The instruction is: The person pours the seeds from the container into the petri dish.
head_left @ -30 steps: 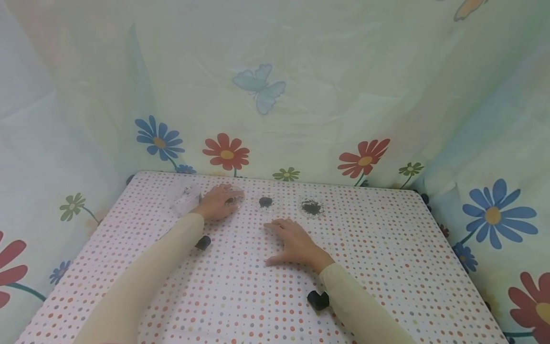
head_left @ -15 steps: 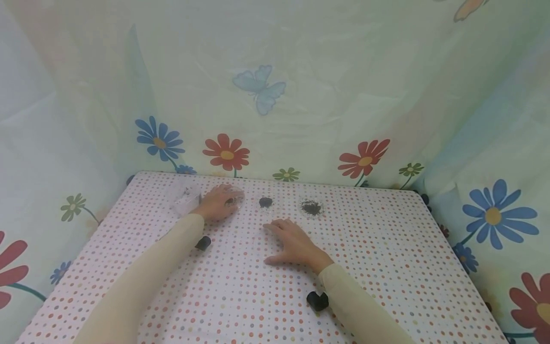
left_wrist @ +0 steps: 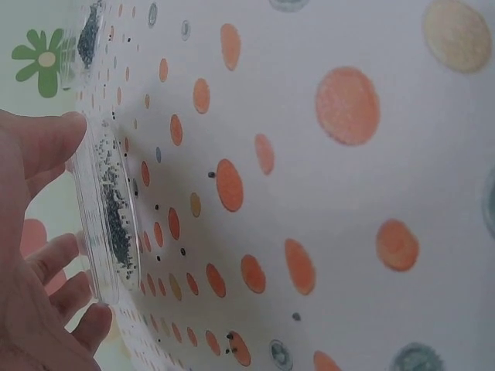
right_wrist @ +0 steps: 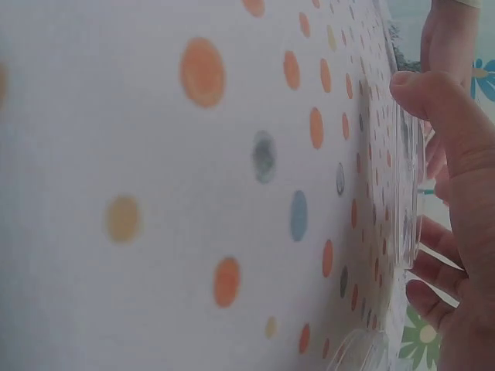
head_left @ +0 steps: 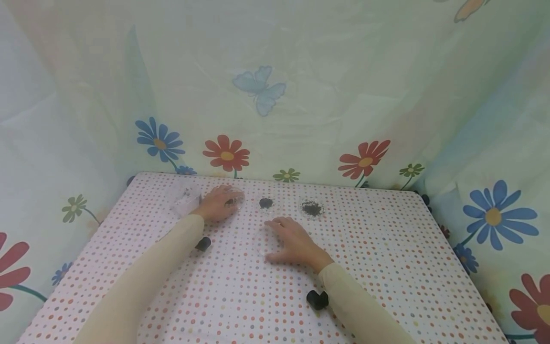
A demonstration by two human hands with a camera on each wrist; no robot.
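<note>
My left hand (head_left: 218, 203) grips a clear round petri dish (left_wrist: 116, 209) holding dark grains, thumb on one side of its rim and fingers on the other. The dish stands at the table's far left of middle. Nearer the middle, my right hand (head_left: 294, 241) holds a second clear petri dish or lid (right_wrist: 407, 178) by its edge between thumb and fingers. That one is nearly invisible in the head view, and I see no dark grains in it. Just beyond my right hand lie a dish with a dark heap (head_left: 265, 203) and another with scattered dark grains (head_left: 311, 208).
A clear container (head_left: 185, 203) with a few dark bits stands beyond my left wrist. Black pieces (head_left: 318, 300) show at both sleeves. Loose dark grains (left_wrist: 296, 316) dot the dotted tablecloth (head_left: 240, 306). A flowered curtain (head_left: 301, 119) hangs behind the table.
My right fingers have shifted slightly, and the outline of the clear dish between them now shows faintly. My left hand and the other dishes have stayed in place.
</note>
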